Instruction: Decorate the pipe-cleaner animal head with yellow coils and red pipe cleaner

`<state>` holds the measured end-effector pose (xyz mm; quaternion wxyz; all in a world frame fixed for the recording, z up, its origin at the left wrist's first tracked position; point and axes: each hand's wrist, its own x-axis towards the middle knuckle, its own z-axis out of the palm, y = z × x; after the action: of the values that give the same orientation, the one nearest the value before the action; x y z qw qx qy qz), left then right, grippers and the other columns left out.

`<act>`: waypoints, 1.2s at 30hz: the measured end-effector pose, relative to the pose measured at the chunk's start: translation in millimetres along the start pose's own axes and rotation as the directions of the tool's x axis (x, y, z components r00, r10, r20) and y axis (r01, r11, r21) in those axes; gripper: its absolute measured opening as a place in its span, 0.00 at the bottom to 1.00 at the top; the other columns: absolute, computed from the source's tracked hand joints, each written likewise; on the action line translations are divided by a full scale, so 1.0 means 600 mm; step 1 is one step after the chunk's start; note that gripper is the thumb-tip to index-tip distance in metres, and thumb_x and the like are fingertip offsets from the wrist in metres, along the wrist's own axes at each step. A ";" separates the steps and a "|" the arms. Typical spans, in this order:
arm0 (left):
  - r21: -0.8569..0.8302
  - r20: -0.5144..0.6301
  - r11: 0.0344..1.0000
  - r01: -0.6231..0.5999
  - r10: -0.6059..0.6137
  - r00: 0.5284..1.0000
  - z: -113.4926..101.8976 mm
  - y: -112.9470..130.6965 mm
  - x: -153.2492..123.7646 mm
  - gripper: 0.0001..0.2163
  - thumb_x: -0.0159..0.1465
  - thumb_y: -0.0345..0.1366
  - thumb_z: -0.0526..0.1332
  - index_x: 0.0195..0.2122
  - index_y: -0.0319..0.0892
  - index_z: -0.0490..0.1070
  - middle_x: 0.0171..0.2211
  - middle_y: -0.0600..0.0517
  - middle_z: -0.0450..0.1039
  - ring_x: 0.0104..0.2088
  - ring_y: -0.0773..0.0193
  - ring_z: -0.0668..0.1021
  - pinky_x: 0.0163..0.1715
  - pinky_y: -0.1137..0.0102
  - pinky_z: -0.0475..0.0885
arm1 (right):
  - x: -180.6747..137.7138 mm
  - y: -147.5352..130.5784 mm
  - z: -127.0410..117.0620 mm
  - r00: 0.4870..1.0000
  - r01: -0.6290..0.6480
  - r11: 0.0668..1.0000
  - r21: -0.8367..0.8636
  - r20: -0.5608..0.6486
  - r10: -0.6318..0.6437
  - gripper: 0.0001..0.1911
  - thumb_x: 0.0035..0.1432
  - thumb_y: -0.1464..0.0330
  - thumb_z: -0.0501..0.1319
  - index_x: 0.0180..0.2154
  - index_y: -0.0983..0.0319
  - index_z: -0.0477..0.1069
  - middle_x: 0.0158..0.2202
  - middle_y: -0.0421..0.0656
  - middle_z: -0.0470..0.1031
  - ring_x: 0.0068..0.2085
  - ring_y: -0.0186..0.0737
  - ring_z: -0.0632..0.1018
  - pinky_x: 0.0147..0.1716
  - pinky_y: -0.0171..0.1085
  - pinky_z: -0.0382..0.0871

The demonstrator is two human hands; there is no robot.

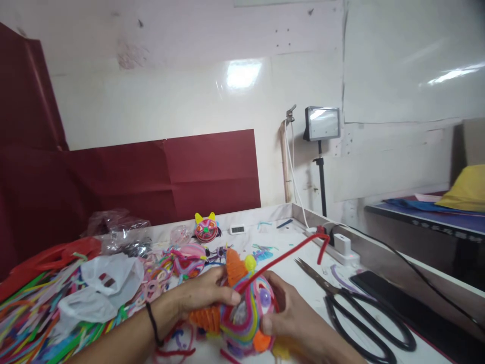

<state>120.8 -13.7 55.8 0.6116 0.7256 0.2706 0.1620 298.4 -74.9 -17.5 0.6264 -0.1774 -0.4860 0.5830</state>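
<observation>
Between both hands is a rounded animal head made of pipe cleaners [246,326], with rainbow bands, orange ears and a purple eye. My left hand [200,296] is closed on its left side, the thumb pressing at the base of a red pipe cleaner [282,260]. That pipe cleaner runs up to the right and bends down at its far end. My right hand [290,308] grips the head's right side, thumb on the front near an orange patch. Fingers behind the head are hidden. Black-handled scissors [335,290] lie right of my right hand.
A similar cat-like head [206,227] sits at the back, near a small white digital display [238,229]. Loose pipe cleaners [26,318] and a white plastic bag [109,275] cover the left. A black flat object [401,298] and a white charger [342,243] line the right edge.
</observation>
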 end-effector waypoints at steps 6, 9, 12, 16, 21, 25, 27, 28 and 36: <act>-0.066 -0.035 0.998 -0.018 0.016 0.999 0.010 -0.022 0.008 0.20 0.48 0.37 0.66 0.44 0.41 0.73 0.39 0.52 0.77 0.41 0.56 0.76 0.43 0.65 0.67 | 0.000 -0.009 -0.014 0.998 -0.054 0.997 -0.045 0.036 0.056 0.36 0.30 0.58 0.77 0.44 0.62 0.72 0.40 0.47 0.77 0.43 0.53 0.78 0.49 0.51 0.67; -0.097 -0.045 0.995 -0.026 0.022 0.999 0.009 -0.036 0.014 0.23 0.47 0.38 0.67 0.46 0.41 0.71 0.41 0.51 0.76 0.41 0.55 0.76 0.43 0.64 0.68 | 0.001 -0.006 -0.019 0.998 -0.052 0.997 -0.056 0.031 0.053 0.36 0.29 0.58 0.77 0.43 0.62 0.73 0.40 0.47 0.77 0.43 0.54 0.77 0.50 0.51 0.65; -0.117 -0.053 0.993 -0.032 0.026 0.998 0.008 -0.044 0.017 0.23 0.46 0.37 0.67 0.45 0.41 0.71 0.41 0.50 0.77 0.41 0.54 0.77 0.41 0.64 0.68 | 0.004 -0.002 -0.020 0.998 -0.062 0.996 -0.063 0.015 0.063 0.37 0.26 0.57 0.77 0.42 0.62 0.74 0.40 0.48 0.77 0.44 0.55 0.77 0.48 0.52 0.67; -0.138 -0.064 0.989 -0.059 0.051 0.997 0.009 -0.051 0.018 0.19 0.48 0.38 0.67 0.42 0.41 0.73 0.38 0.50 0.77 0.39 0.56 0.77 0.40 0.65 0.68 | 0.008 -0.001 -0.026 0.994 -0.088 0.993 -0.077 0.051 0.092 0.38 0.27 0.56 0.77 0.44 0.62 0.74 0.40 0.48 0.77 0.44 0.56 0.77 0.47 0.52 0.67; -0.168 -0.064 0.980 -0.111 0.101 0.993 0.007 -0.075 0.031 0.22 0.47 0.41 0.68 0.43 0.39 0.73 0.40 0.48 0.77 0.37 0.56 0.77 0.38 0.65 0.70 | 0.010 -0.010 -0.047 0.979 -0.153 0.969 -0.197 0.106 0.176 0.36 0.35 0.58 0.76 0.47 0.63 0.72 0.40 0.47 0.77 0.42 0.52 0.77 0.46 0.49 0.68; -0.169 -0.100 0.976 -0.139 0.123 0.987 0.002 -0.091 0.040 0.24 0.46 0.41 0.70 0.44 0.39 0.72 0.41 0.47 0.76 0.40 0.54 0.77 0.40 0.65 0.70 | 0.010 -0.010 -0.066 0.979 -0.177 0.938 -0.297 0.044 0.199 0.35 0.36 0.59 0.76 0.46 0.62 0.69 0.41 0.46 0.75 0.42 0.49 0.77 0.44 0.45 0.70; -0.178 -0.133 0.973 -0.146 0.123 0.983 -0.001 -0.095 0.040 0.24 0.46 0.41 0.70 0.44 0.39 0.71 0.41 0.47 0.77 0.40 0.53 0.77 0.40 0.65 0.70 | 0.009 -0.004 -0.073 0.978 -0.201 0.911 -0.360 -0.027 0.205 0.38 0.34 0.56 0.76 0.46 0.61 0.67 0.41 0.45 0.73 0.39 0.47 0.77 0.38 0.42 0.72; -0.184 -0.152 0.972 -0.146 0.119 0.981 -0.002 -0.096 0.039 0.24 0.46 0.41 0.70 0.44 0.39 0.71 0.40 0.48 0.77 0.40 0.53 0.77 0.39 0.65 0.70 | 0.009 0.000 -0.075 0.978 -0.208 0.891 -0.404 -0.070 0.197 0.39 0.33 0.54 0.76 0.46 0.60 0.66 0.41 0.45 0.72 0.37 0.45 0.77 0.35 0.41 0.72; -0.212 -0.301 0.965 -0.154 0.085 0.950 -0.016 -0.119 0.029 0.24 0.47 0.41 0.69 0.46 0.41 0.70 0.42 0.47 0.77 0.43 0.50 0.77 0.40 0.63 0.71 | 0.019 0.029 -0.076 0.971 -0.201 0.737 -0.645 -0.231 0.063 0.33 0.39 0.53 0.73 0.44 0.61 0.67 0.36 0.43 0.70 0.36 0.41 0.72 0.31 0.38 0.68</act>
<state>115.1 11.9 -13.5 0.6353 0.6324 0.2915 0.3339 324.2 -44.2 -47.7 0.5235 -0.4784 -0.5841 0.3949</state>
